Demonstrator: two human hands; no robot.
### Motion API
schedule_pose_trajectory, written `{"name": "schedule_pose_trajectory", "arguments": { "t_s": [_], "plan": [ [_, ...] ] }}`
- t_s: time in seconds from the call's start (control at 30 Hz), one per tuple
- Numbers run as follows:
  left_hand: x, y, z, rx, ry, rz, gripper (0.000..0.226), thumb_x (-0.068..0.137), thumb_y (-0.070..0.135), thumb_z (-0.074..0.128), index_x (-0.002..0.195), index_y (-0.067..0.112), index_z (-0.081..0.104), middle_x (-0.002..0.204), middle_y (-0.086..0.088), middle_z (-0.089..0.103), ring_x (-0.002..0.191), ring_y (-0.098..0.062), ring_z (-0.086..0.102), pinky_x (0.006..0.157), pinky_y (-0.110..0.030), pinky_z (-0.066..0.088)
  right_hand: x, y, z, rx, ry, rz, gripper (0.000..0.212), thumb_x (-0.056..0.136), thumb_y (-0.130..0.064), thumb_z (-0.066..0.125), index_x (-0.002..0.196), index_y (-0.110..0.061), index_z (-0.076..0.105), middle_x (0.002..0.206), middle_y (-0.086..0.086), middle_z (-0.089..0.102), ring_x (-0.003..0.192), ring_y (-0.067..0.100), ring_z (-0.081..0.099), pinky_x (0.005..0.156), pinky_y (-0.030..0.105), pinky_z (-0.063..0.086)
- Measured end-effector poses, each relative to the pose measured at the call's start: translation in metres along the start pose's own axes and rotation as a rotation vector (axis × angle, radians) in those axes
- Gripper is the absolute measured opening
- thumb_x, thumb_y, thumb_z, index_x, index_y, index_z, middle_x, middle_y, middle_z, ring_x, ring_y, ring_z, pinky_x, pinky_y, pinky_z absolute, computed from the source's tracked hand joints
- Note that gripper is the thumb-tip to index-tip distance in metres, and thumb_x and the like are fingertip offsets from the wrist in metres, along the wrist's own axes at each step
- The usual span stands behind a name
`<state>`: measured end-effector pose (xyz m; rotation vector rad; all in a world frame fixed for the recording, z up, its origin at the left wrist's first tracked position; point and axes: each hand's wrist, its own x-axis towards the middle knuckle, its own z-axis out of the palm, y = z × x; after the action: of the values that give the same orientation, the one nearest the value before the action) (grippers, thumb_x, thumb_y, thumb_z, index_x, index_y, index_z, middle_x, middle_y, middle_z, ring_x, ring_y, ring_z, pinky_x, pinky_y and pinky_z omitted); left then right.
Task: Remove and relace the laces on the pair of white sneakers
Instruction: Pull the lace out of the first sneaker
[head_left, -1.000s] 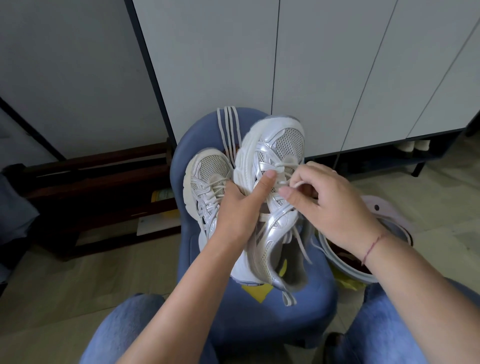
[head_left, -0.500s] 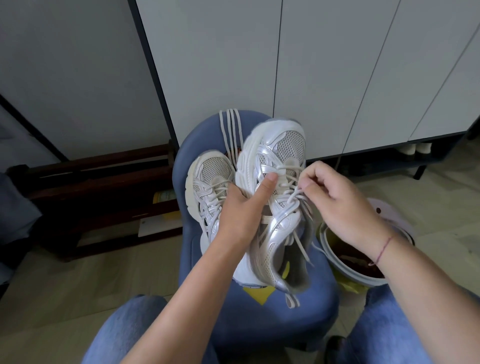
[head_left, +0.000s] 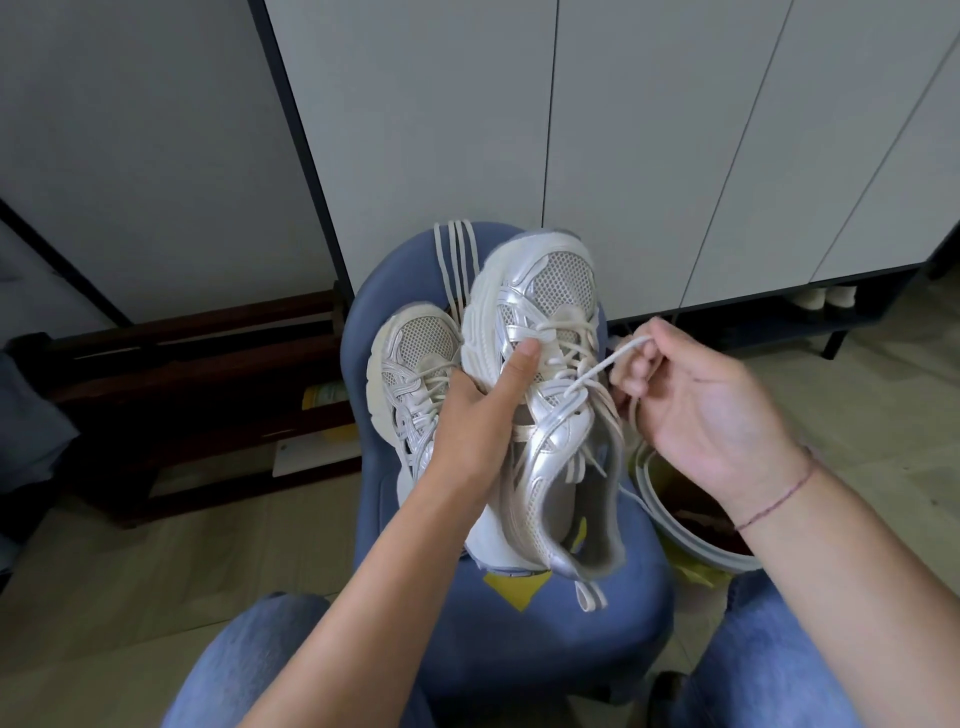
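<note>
My left hand (head_left: 480, 421) grips a white and silver sneaker (head_left: 545, 405) from its left side, thumb pressed on the laced front, toe pointing away from me. My right hand (head_left: 696, 405) pinches a cream lace (head_left: 597, 369) and holds it taut out to the right of the eyelets. The other sneaker (head_left: 410, 374), still laced, lies on the blue chair (head_left: 519, 639) behind my left hand. A loose lace (head_left: 454, 265) hangs in several strands over the chair's back edge.
White cabinet doors (head_left: 649, 130) rise just behind the chair. A grey bowl (head_left: 691, 535) with dark contents sits on the floor at the right. Dark wooden rails (head_left: 197, 374) lie at the left. My knees in blue jeans (head_left: 249, 670) flank the chair.
My right hand has pulled away to the right from the sneaker's front, drawing a length of lace out with it. My left hand keeps its grip on the sneaker.
</note>
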<state>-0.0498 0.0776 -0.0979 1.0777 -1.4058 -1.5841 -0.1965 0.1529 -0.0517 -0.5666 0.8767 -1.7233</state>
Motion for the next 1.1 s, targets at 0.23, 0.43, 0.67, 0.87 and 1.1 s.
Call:
{"name": "schedule_pose_trajectory", "arguments": {
  "t_s": [0.23,0.43,0.67,0.87,1.1],
  "plan": [
    [-0.005,0.0,0.002,0.105,0.088,0.003,0.057,0.076,0.064,0.07,0.106,0.018,0.054,0.09,0.01,0.062,0.088,-0.011,0.063,0.075,-0.026,0.047,-0.009,0.011,-0.006,-1.438,-0.155,-0.582,0.028,0.097,-0.033,0.049,0.078,-0.013,0.055,0.072,-0.006,0.054,0.069,0.008,0.051,0.065,0.025,0.041],
    [-0.001,0.001,0.002,0.033,0.037,0.004,0.094,0.057,0.083,0.072,0.125,0.021,0.058,0.113,0.003,0.072,0.105,-0.018,0.069,0.1,-0.045,0.05,-0.005,0.013,-0.002,-0.851,-0.161,-0.368,0.028,0.094,-0.026,0.054,0.07,-0.013,0.049,0.063,0.001,0.045,0.06,0.01,0.042,0.059,0.021,0.037],
    [-0.001,0.003,0.001,-0.068,-0.008,-0.017,0.098,0.058,0.084,0.071,0.131,0.019,0.058,0.12,0.001,0.071,0.111,-0.021,0.067,0.104,-0.045,0.048,0.003,0.002,-0.006,0.259,-0.049,0.043,0.033,0.09,-0.027,0.046,0.059,-0.018,0.047,0.06,-0.004,0.039,0.054,0.01,0.038,0.07,0.025,0.042],
    [-0.003,0.006,-0.006,-0.131,-0.06,-0.037,0.078,0.073,0.07,0.068,0.132,0.021,0.059,0.119,0.001,0.072,0.111,-0.02,0.068,0.105,-0.045,0.047,0.007,-0.011,-0.016,0.359,-0.024,0.039,0.026,0.091,-0.029,0.045,0.067,-0.02,0.042,0.064,-0.007,0.037,0.055,0.008,0.035,0.074,0.029,0.044],
    [-0.006,0.012,-0.007,-0.164,-0.084,0.018,0.065,0.08,0.058,0.065,0.133,0.021,0.058,0.118,0.0,0.072,0.109,-0.018,0.069,0.105,-0.045,0.048,0.005,0.002,-0.02,-0.782,0.236,-0.228,0.022,0.091,-0.012,0.054,0.069,-0.005,0.054,0.066,0.004,0.05,0.066,0.016,0.047,0.068,0.029,0.04]
  ]
}}
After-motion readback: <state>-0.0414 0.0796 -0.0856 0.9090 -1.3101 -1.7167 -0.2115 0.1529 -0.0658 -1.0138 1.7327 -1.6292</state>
